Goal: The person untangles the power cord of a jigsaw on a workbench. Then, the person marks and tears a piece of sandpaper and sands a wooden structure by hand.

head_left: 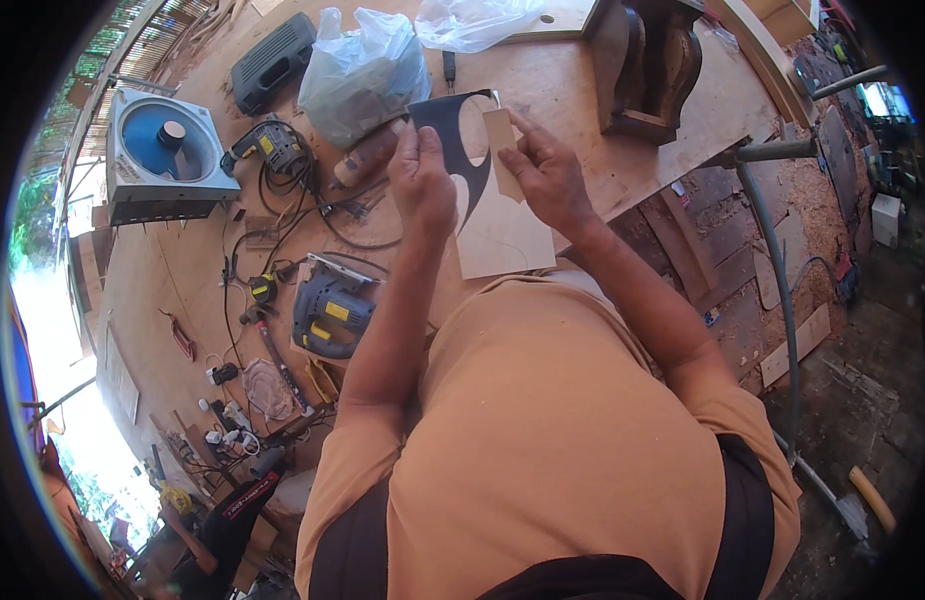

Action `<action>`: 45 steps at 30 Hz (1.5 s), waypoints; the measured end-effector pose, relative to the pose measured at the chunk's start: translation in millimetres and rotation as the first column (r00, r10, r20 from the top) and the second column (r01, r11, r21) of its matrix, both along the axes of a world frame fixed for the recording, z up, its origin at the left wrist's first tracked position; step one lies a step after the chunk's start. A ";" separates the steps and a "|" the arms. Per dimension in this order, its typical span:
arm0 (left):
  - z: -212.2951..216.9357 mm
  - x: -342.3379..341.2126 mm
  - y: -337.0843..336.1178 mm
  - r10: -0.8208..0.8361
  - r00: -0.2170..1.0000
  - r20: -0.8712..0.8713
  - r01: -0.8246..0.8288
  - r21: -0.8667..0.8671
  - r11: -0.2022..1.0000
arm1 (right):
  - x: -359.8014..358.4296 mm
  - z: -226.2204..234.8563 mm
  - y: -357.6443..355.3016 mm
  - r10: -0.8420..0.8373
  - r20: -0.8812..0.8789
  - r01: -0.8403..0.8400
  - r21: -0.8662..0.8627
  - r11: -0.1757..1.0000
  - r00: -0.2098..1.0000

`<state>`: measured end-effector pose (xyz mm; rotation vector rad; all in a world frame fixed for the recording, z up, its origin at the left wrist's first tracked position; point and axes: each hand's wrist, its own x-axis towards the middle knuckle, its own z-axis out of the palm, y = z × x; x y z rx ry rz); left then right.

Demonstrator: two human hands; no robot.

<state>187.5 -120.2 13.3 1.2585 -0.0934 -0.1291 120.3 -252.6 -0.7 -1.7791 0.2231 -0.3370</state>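
Observation:
My left hand (425,182) is closed on a thin black cut-out sheet (444,112) with curved openings, its thumb lying on top. My right hand (550,175) pinches a small pale wooden piece (500,130) between thumb and fingers, close beside the black sheet's right edge. Whether the two pieces touch, I cannot tell. Below both hands a pale flat board (502,245) lies near the table's front edge, partly covered by the sheet. A dark-handled tool (449,68) lies just beyond the sheet.
The plywood table (702,120) carries a jigsaw (332,308), a corded power tool (272,148), a white plastic bag (367,80), a black case (273,62) and a boxed speaker (167,145). A dark carved wooden piece (647,70) stands at the back right. Cables run along the left.

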 end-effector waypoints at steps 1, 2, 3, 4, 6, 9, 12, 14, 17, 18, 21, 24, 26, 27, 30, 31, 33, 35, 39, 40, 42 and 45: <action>0.5 -3.3 -4.1 -0.028 1.000 0.006 0.029 -0.069 0.997 | 2.2 0.8 -0.2 0.001 0.015 -0.001 0.007 1.000 1.000; 0.5 -5.2 -6.2 -0.005 1.000 -0.028 0.004 -0.039 0.999 | 4.4 1.4 1.5 0.010 0.011 -0.010 0.002 1.000 1.000; -0.3 -7.2 -7.9 -0.046 0.999 -0.020 0.047 0.045 0.998 | 7.1 1.9 4.4 -0.008 0.026 0.008 -0.018 1.000 1.000; -2.3 -8.8 -9.7 -0.095 0.995 -0.042 0.099 0.127 0.987 | 9.5 2.5 7.2 -0.026 0.041 0.028 -0.038 0.999 0.999; -9.0 -17.0 -11.3 -0.097 0.994 0.046 0.082 0.255 0.964 | 14.5 3.8 10.4 -0.048 0.048 0.052 -0.086 0.995 0.998; -22.5 -30.9 -4.8 -0.124 0.990 0.068 0.085 0.419 0.904 | 22.6 5.3 8.0 -0.104 0.076 0.112 -0.114 0.987 0.992; -34.4 -42.7 2.3 -0.179 0.984 0.025 0.141 0.513 0.847 | 29.4 5.3 -1.2 -0.099 0.048 0.106 -0.188 0.976 0.994; -36.8 -40.8 7.5 -0.170 0.984 0.059 0.117 0.506 0.854 | 32.6 4.0 -5.9 -0.090 0.073 0.103 -0.195 0.975 0.993; -31.5 -32.1 13.0 -0.119 0.993 -0.008 0.110 0.448 0.887 | 32.9 0.5 -11.0 -0.139 0.028 0.142 -0.143 0.979 0.990; -28.1 -28.9 13.3 -0.080 0.990 -0.114 0.118 0.388 0.914 | 32.0 -1.1 -11.2 -0.114 0.039 0.119 -0.139 0.983 0.993; -17.5 -22.2 8.7 -0.043 0.999 -0.001 0.043 0.109 0.993 | 27.4 -5.2 -9.4 -0.116 -0.004 0.113 0.250 0.962 0.993; -11.8 -15.3 6.3 -0.048 0.981 -0.187 0.011 -0.195 0.981 | 20.3 -8.2 -8.4 -0.104 -0.064 0.123 0.497 0.859 0.992; -12.2 -13.7 7.8 -0.056 0.974 -0.221 0.000 -0.247 0.969 | 16.6 -11.0 -6.1 -0.084 -0.136 0.152 0.636 0.757 0.987; -13.5 -13.7 8.9 -0.061 0.958 -0.281 -0.023 -0.288 0.957 | 15.5 -12.5 -5.5 -0.077 -0.118 0.135 0.641 0.756 0.990; -19.2 -20.9 10.4 -0.131 0.956 -0.264 0.046 -0.304 0.952 | 14.3 -16.9 -5.9 0.008 -0.081 0.052 0.708 0.704 0.997; -20.4 -23.2 11.8 -0.122 0.957 -0.264 0.040 -0.294 0.955 | 15.1 -18.2 -7.3 -0.003 -0.071 0.050 0.683 0.729 0.998; -21.1 -26.8 14.6 -0.243 0.934 -0.263 0.171 -0.268 0.948 | 17.0 -19.7 -11.3 -0.017 -0.059 0.052 0.656 0.753 0.998; -19.6 -31.1 16.3 -0.307 0.908 -0.287 0.241 -0.242 0.940 | 18.0 -19.7 -14.7 -0.023 -0.052 0.050 0.618 0.784 0.998; -9.8 -30.5 25.3 -0.547 0.794 -0.265 0.525 -0.156 0.837 | 18.5 -15.8 -20.4 0.057 -0.050 -0.015 0.614 0.789 0.997; -7.6 -28.5 27.5 -0.545 0.798 -0.257 0.521 -0.161 0.838 | 18.7 -14.6 -20.8 0.067 -0.069 -0.016 0.567 0.823 0.995; -4.8 -24.1 30.7 -0.602 0.715 -0.355 0.478 -0.379 0.792 | 19.3 -12.6 -19.8 0.084 -0.090 -0.025 0.521 0.853 0.992; -7.8 -19.3 26.7 -0.525 0.748 -0.407 0.349 -0.431 0.832 | 20.3 -11.6 -16.5 0.122 -0.066 -0.070 0.523 0.849 0.990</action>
